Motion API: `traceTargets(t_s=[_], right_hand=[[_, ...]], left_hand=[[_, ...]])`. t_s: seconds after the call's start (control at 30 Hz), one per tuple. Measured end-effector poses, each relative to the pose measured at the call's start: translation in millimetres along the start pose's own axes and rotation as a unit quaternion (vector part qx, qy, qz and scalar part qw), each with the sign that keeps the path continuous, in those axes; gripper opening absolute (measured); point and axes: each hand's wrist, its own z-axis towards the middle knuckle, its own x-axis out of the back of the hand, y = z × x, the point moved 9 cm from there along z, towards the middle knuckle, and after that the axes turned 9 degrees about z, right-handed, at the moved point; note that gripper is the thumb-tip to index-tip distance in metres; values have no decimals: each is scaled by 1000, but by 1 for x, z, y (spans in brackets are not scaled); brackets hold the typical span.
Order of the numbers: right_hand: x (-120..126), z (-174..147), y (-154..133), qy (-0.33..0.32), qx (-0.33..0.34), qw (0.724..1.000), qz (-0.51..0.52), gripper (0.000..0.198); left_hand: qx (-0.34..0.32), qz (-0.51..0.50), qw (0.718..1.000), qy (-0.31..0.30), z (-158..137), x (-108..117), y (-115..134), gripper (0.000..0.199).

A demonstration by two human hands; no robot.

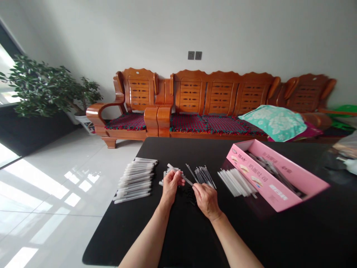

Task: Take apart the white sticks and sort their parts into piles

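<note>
A slim white pen barrel (pixel 187 180) slants between my hands over the black table. My left hand (pixel 170 188) grips its upper part, and a pale end sticks out past the fingers. At the lower end, the fingers of my right hand (pixel 206 201) pinch it. Small black pieces (pixel 191 196) lie beneath and between the hands. Short white pieces (pixel 161 182) are partly hidden behind my left hand. Thin pen refills (pixel 205 175) rest just beyond my right hand. White barrels with dark ends (pixel 136 179) are laid in a row at left; plain white tubes (pixel 235 182) lie at right.
A pink box (pixel 267 186) with dark slender items inside stands on the right of the black table (pixel 184 238). Clear plastic bags (pixel 347 152) sit at the far right edge. Beyond are a wooden sofa (pixel 189 93) and a potted plant (pixel 41 89).
</note>
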Motion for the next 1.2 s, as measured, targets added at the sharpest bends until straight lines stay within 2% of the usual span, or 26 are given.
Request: traceTargets(t_s=[0.07, 0.17, 0.23, 0.3, 0.37, 0.43, 0.57, 0.7, 0.83, 0.9, 1.03, 1.1, 1.2], right_hand=[[2, 0, 2, 5, 2, 1000, -4, 25], [14, -5, 20, 35, -19, 999, -15, 24], [29, -13, 44, 75, -66, 994, -43, 24], [45, -23, 71, 113, -147, 977, -101, 24], [56, -35, 94, 119, -236, 950, -169, 24], [60, -42, 106, 94, -296, 925, -216, 24], [55, -43, 108, 31, -323, 916, -237, 26], [49, -39, 102, 20, -303, 921, -246, 18], [41, -37, 100, 15, -283, 929, -236, 13], [40, -35, 96, 40, -268, 938, -217, 16], [41, -21, 62, 135, -166, 974, -75, 26], [32, -11, 42, 118, -122, 985, 13, 27], [11, -2, 20, 52, -104, 989, 91, 26]], left_hand=[[-22, -2, 999, 28, 4, 13, 6, 38], [-72, -39, 987, 137, 11, 53, 18, 37], [-89, -69, 973, 202, 13, 77, 22, 38], [-90, -84, 967, 221, 15, 87, 23, 39], [-80, -80, 972, 205, 16, 84, 21, 39], [-65, -67, 980, 176, 15, 74, 19, 39], [-51, -48, 989, 133, 13, 56, 16, 36], [-49, -46, 993, 101, 12, 48, 17, 34], [-41, -36, 998, 44, 9, 34, 18, 33], [-32, -29, 999, 9, 7, 24, 17, 34], [-17, -14, 997, -74, -2, -4, 11, 35], [-15, 0, 993, -119, -9, -19, 10, 34], [-13, 20, 986, -165, -16, -35, 10, 32]])
